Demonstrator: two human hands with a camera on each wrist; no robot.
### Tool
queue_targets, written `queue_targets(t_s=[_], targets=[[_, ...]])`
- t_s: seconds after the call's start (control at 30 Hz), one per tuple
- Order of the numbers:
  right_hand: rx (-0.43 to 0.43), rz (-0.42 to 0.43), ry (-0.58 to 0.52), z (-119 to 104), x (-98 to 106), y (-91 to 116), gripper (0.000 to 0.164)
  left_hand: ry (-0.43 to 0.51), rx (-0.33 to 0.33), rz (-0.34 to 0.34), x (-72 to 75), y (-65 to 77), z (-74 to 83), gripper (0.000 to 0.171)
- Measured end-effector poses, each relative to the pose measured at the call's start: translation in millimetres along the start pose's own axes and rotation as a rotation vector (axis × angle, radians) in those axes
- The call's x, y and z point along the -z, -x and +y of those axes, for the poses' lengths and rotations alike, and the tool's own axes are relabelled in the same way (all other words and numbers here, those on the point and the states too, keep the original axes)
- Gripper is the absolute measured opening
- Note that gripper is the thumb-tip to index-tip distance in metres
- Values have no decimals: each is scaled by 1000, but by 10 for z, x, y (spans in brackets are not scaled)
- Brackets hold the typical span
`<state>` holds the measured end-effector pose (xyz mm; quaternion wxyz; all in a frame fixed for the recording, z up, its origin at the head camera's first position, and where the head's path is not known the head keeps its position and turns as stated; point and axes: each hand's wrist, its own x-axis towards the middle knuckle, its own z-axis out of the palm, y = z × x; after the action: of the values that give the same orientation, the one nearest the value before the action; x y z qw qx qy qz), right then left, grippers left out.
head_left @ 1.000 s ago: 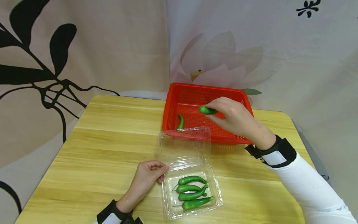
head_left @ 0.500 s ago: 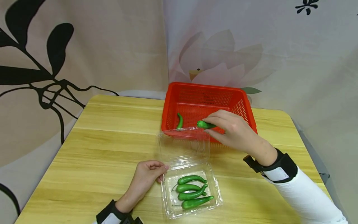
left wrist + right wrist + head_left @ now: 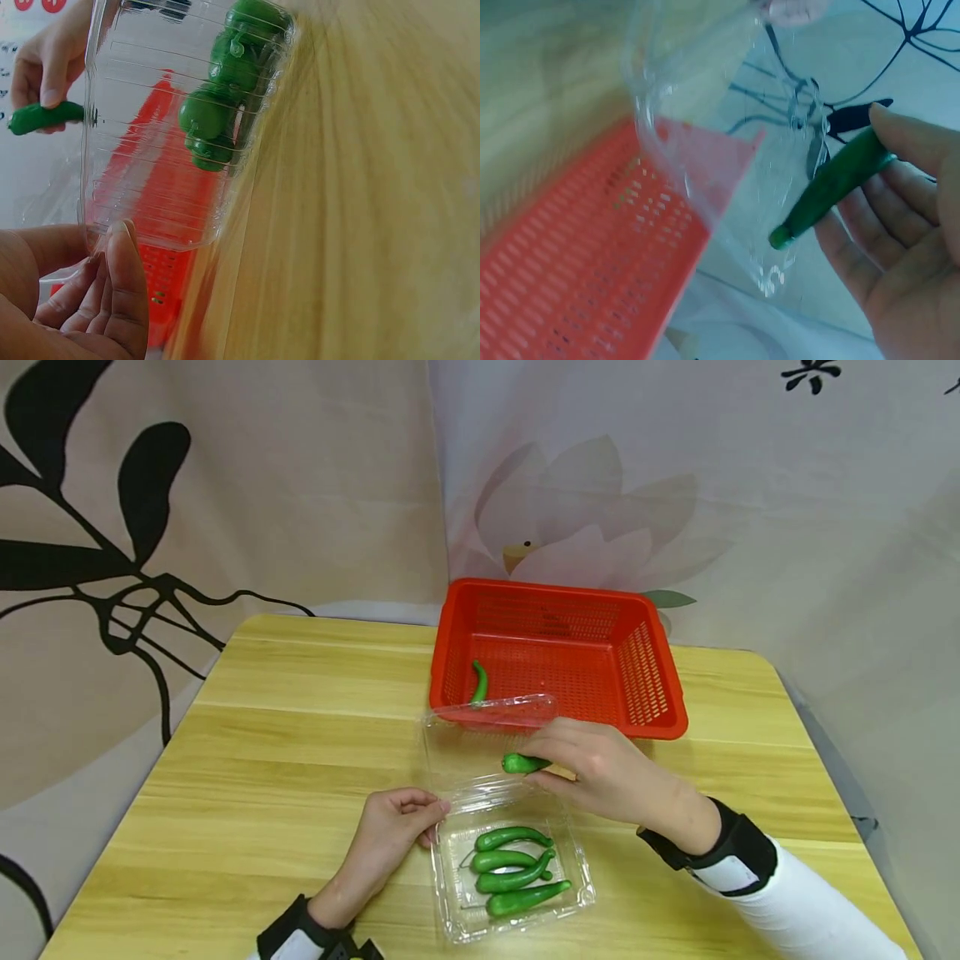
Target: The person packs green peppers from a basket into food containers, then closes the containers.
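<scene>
My right hand (image 3: 600,768) pinches a green chili pepper (image 3: 521,763) between thumb and fingers, above the hinge side of a clear plastic clamshell box (image 3: 577,860). In the right wrist view the same pepper (image 3: 829,191) slants across the fingertips. The box stands unfolded, its clear lid (image 3: 457,752) tipped back toward the red basket. Several green peppers (image 3: 513,882) lie side by side in its base. My left hand (image 3: 393,835) pinches the box's left edge near the hinge; in the left wrist view, thumb and fingers (image 3: 124,277) meet at the clear rim.
Behind the box sits a red perforated basket (image 3: 645,668) with one green pepper (image 3: 480,682) at its left side. The lid overlaps the basket's front rim in the head view. A wooden table (image 3: 300,727) bears everything, with a printed cloth (image 3: 337,485) behind.
My right hand has carried the pepper out from over the basket, toward me and slightly left, to above the box's hinge. The left hand keeps its grip on the box edge.
</scene>
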<state>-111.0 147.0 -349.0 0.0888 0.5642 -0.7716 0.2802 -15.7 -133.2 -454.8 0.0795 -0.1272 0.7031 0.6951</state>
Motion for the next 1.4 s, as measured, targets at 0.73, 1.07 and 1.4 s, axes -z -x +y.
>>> queue_targets(t_s=[0.73,1.07,1.4], targets=[[73,-314,88,-321,-577,204,20,11,-2,-3,-2,-2,-7,11],[49,-394,72,-359,-678,229,20,9,1,-3,1,-4,-4,11],[5,-507,71,-356,-724,237,23,15,0,-2,-3,-6,-8,11]])
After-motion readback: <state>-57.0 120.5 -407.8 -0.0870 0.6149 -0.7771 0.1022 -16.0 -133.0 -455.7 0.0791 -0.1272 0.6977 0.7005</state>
